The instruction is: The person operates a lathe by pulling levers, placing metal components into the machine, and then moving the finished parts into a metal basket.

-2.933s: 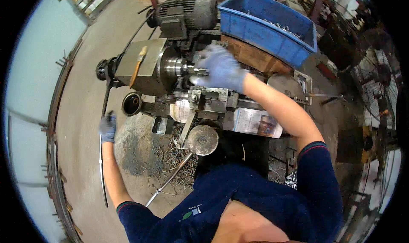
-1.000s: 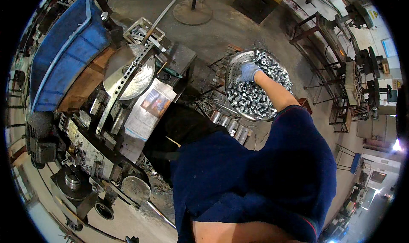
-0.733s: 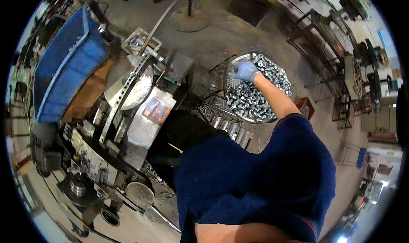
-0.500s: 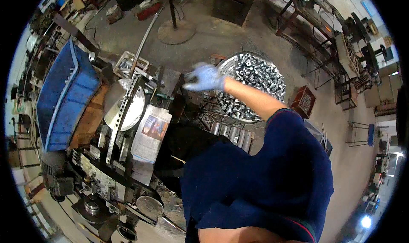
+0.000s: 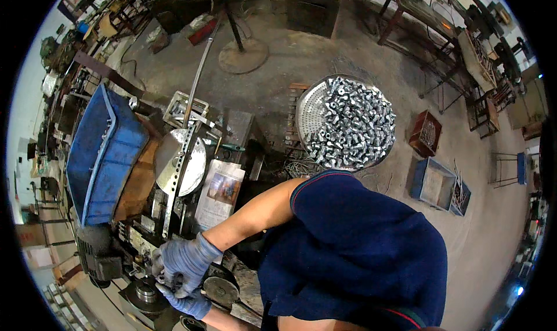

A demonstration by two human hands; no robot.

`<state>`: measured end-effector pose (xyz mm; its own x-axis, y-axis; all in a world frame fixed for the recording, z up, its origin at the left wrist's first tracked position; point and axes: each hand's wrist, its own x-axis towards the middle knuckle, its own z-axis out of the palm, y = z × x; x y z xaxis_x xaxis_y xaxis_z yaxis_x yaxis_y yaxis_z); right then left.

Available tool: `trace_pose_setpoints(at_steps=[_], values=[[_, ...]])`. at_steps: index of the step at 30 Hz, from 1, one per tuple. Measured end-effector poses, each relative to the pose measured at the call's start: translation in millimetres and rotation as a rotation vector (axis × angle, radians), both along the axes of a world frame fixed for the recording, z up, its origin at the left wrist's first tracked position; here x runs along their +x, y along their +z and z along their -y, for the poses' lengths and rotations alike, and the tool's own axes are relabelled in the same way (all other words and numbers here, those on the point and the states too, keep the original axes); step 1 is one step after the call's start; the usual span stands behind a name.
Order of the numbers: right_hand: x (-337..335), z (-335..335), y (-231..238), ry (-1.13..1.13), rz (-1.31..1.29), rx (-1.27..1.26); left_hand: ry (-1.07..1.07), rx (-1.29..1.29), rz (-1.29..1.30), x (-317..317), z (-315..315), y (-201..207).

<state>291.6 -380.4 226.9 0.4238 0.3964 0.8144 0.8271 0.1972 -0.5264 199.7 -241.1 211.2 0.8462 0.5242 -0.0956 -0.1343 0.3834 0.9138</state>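
My right hand (image 5: 188, 263), in a grey-blue glove, reaches down over the machine at lower left with its fingers curled. Just below it is my left hand (image 5: 188, 305), gloved alike, its fingers bent up toward the right. The two hands meet, and a small dark metallic piece seems to lie between their fingers; its kind is hidden. Close by are a round metal spindle part (image 5: 146, 294) and a dark round wheel (image 5: 221, 289). A perforated flat bar (image 5: 177, 183) and a shiny metal disc (image 5: 194, 164) sit on the machine beyond my hands.
A blue bin (image 5: 104, 163) stands tilted at the left. Printed paper (image 5: 220, 194) lies on the machine. To the right, a round perforated tray (image 5: 311, 113) holds many shiny metal fittings. Farther right are a red-brown box (image 5: 426, 135) and a blue box (image 5: 435, 183).
My right hand has swung from beside the metal tray back to the lower left, where it meets my left hand. My left hand has come into view. The view has shifted slightly.
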Motion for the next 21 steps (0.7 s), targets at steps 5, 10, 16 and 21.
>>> trace_pose_setpoints(at_steps=[5, 10, 16, 21], values=[[-6, -2, -8, 0.017, 0.138, -0.422, -0.217, 0.723, -0.211, -2, -19, 8], [-13, -8, 6, 0.140, 0.120, -0.578, -0.067, 0.721, -0.226, -16, 0, 32], [-2, -23, 40, 0.231, 0.172, -0.552, -0.106, 0.812, -0.198, -19, -28, 50], [6, -78, 62, 0.408, 0.259, -0.609, -0.032, 0.803, -0.310, -81, -70, 81]])
